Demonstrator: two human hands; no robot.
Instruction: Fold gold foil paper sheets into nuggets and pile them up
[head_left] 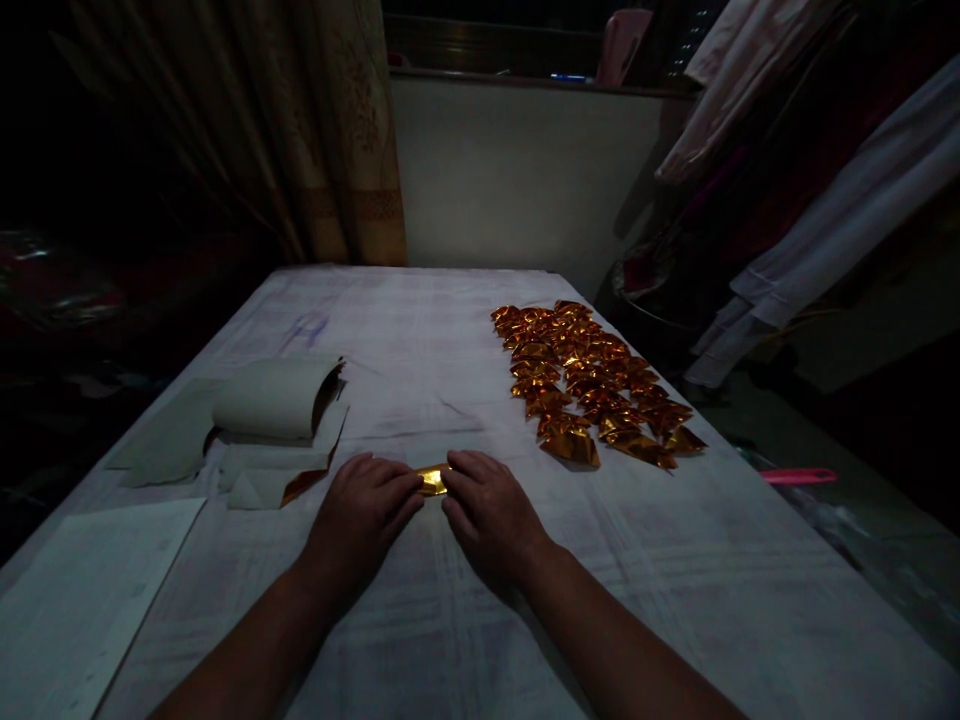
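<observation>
Between my two hands, low over the cloth-covered table, is a small folded strip of gold foil paper (pixel 432 480). My left hand (pixel 367 505) has its fingers closed on the strip's left end. At the other end, my right hand (pixel 486 505) grips it with bent fingers and thumb. Only the shiny middle of the strip shows; both ends are hidden under the fingers. To the right lie rows of folded gold foil pieces (pixel 574 375). On the left rest curled sheets of foil paper (pixel 270 400), pale backs up, with gold showing at one corner.
A white paper sheet (pixel 97 590) lies at the table's near left. The tablecloth (pixel 420 330) is pale checked fabric. A curtain (pixel 330 130) hangs behind on the left, clothes (pixel 840 220) hang on the right, and a pink handle (pixel 799 476) sticks out beyond the right edge.
</observation>
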